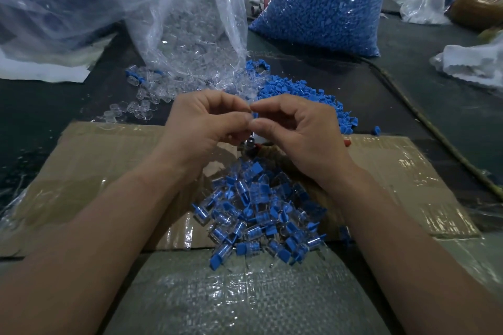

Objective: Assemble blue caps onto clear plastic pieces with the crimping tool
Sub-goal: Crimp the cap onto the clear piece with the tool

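Note:
My left hand (pixel 206 119) and my right hand (pixel 294 128) meet fingertip to fingertip above the cardboard, pinching a small part between them; the part is almost wholly hidden by the fingers. Just below the hands lies the crimping tool (pixel 251 144), only its dark metal head and a bit of red handle showing. A heap of assembled pieces (pixel 258 215), clear bodies with blue caps, lies between my forearms. Loose blue caps (pixel 304 92) are piled beyond the hands, and loose clear plastic pieces (pixel 141 100) are scattered to the left of them.
A clear bag of clear pieces (pixel 190 30) stands open behind the hands, a full bag of blue caps (pixel 326 3) to its right. The taped cardboard sheet (pixel 109 160) covers the dark table. A woven sack (pixel 245 299) lies nearest me. More plastic bags (pixel 468 62) sit far right.

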### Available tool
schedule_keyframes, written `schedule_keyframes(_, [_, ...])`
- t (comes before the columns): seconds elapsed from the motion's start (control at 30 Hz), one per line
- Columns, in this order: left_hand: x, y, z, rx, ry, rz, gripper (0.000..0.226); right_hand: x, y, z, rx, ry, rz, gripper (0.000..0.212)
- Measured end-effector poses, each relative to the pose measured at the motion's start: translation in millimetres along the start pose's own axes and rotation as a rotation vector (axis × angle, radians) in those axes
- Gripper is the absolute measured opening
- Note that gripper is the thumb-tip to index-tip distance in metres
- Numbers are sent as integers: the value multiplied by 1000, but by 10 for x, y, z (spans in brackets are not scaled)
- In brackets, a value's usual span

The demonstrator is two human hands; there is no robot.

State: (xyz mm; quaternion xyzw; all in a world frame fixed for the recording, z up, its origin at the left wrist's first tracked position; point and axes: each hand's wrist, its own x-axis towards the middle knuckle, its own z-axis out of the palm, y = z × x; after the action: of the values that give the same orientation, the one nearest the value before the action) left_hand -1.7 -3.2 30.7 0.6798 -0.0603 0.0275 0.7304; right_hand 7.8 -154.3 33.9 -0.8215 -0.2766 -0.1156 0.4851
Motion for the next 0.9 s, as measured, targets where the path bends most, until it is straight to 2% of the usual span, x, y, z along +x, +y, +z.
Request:
schedule_keyframes(0.1, [20, -5, -13, -53, -4, -71, 17, -1, 6, 6, -20, -4, -63, 36])
schedule_keyframes(0.2, [26, -2, -22, -81, -35, -124, 9, -10, 23, 16, -35, 37, -107, 35])
schedule_keyframes(0.37, [34, 12, -33, -152, -64, -173, 17, -11, 41, 8, -52, 76, -122, 32])
schedule_keyframes(0.9, [44, 0, -41, -162, -85, -201, 16, 1, 90, -10, -104, 82, -151, 27])
